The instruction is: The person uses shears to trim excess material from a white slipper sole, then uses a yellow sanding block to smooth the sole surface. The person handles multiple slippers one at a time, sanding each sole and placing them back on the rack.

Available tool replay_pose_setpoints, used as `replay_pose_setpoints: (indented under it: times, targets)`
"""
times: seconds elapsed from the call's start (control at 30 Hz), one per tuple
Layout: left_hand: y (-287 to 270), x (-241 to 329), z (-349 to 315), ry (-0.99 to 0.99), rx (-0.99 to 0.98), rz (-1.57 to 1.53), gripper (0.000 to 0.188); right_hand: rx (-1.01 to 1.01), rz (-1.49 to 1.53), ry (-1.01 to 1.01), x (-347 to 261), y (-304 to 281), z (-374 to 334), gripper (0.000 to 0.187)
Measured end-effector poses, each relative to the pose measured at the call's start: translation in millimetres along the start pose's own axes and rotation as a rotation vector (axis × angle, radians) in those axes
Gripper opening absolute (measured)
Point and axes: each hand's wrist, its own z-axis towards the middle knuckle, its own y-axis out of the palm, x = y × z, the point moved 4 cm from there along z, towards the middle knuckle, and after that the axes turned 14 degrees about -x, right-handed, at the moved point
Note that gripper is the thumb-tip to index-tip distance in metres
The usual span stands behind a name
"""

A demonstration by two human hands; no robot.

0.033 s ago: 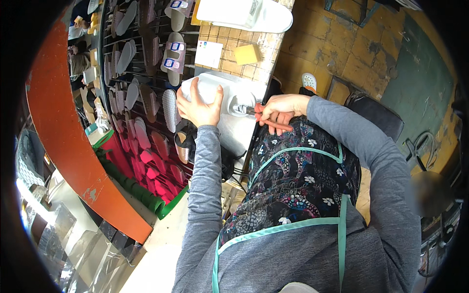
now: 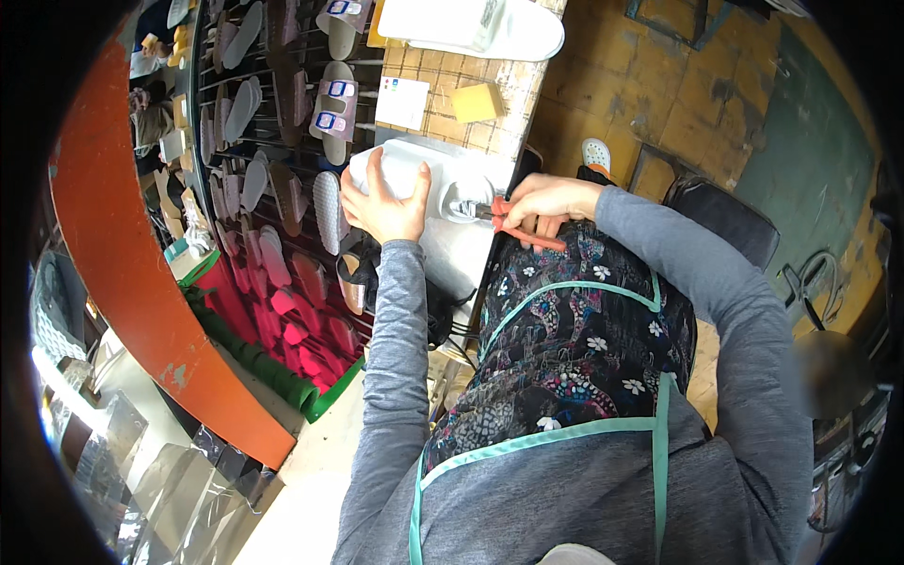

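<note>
My left hand lies with its fingers spread on a white, rounded box-shaped device. The fingers reach over the box's left side, and the thumb rests apart on its top. At the device's right side is a round, cup-like recess with shiny metal in it. My right hand is closed round the red handles of a pair of pliers. The jaws point left into the round recess, at the metal there; whether they grip it cannot be made out. Below lies a shiny metal surface.
Beyond the device are a white card, a yellow sponge-like block and a white sole-shaped piece. Racks of sandals stand on the left, beside an orange curved beam. Black cables hang below the bench edge.
The fingers of my right hand have shifted slightly on the pliers' handles. My left hand and the device stay where they were.
</note>
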Motion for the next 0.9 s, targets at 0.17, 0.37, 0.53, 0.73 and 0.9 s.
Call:
replay_pose_setpoints:
  times: [0.17, 0.37, 0.53, 0.73, 0.9]
  targets:
    - [0.3, 6.2, 5.2, 0.006, -0.01, -0.008, 0.072, 0.925, -1.439, -0.198, -29.3, 45.1, -23.4, 0.048]
    - [1.1, 11.2, 5.4, 0.005, -0.014, -0.018, 0.072, 1.132, -1.866, 0.229, -17.4, 73.6, -7.4, 0.056]
    - [-0.1, 16.7, 6.3, 0.003, -0.007, -0.004, 0.071, 0.537, -1.129, -0.275, -31.4, 40.8, -12.2, 0.021]
    - [1.3, 23.8, 7.5, 0.001, 0.019, -0.018, 0.072, -0.151, 0.473, -0.226, 12.7, 24.5, -11.3, 0.043]
    - [0.4, 29.3, 6.8, 0.001, 0.007, -0.01, 0.07, 0.412, -0.045, -0.259, 10.4, 12.3, -37.3, 0.028]
